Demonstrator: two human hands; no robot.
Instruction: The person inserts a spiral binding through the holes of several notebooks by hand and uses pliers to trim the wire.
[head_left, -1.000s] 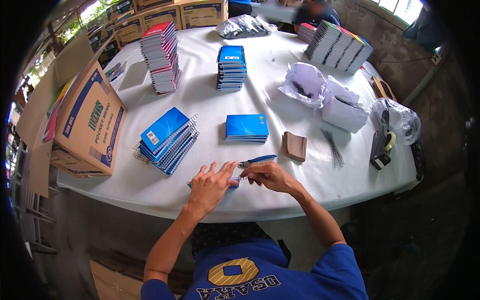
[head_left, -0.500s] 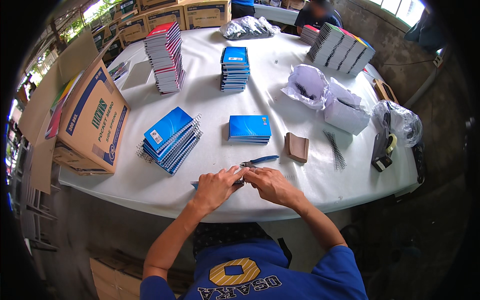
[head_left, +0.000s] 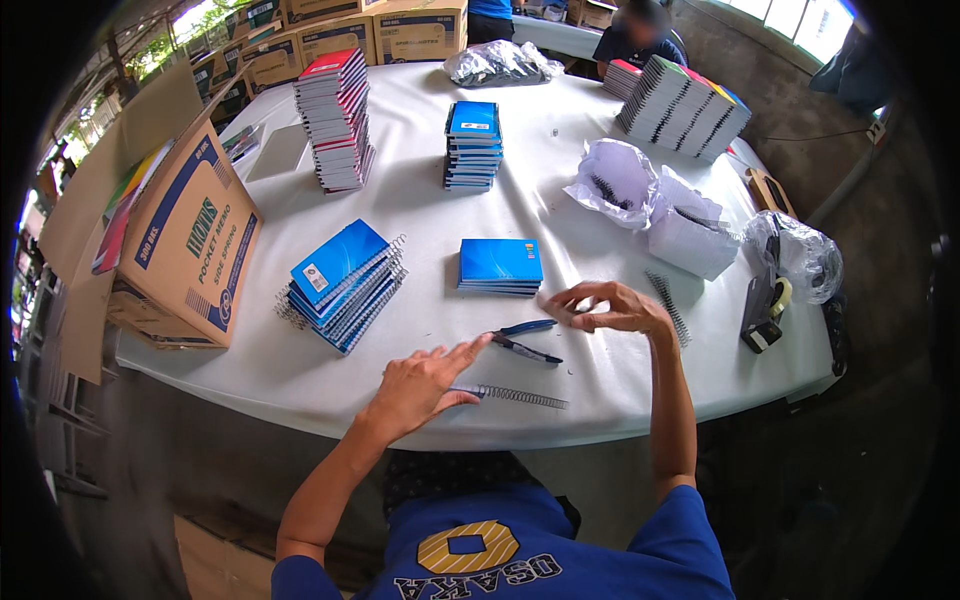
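The wire coil lies left-to-right on the table, just beside the left hand, fingers spread wide; the right hand (curled, grip unclear) is farther away.

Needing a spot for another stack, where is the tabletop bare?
Bare cloth lies between the red stack and tall blue stack, and between the fanned notebooks and flat notebooks. Crowded: around the pliers, front coil and left hand.

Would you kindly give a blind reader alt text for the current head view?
A person's left hand is by a spiral binding coil and pliers on a white table; the right hand is near a low stack of blue notebooks. An open cardboard box stands at left.
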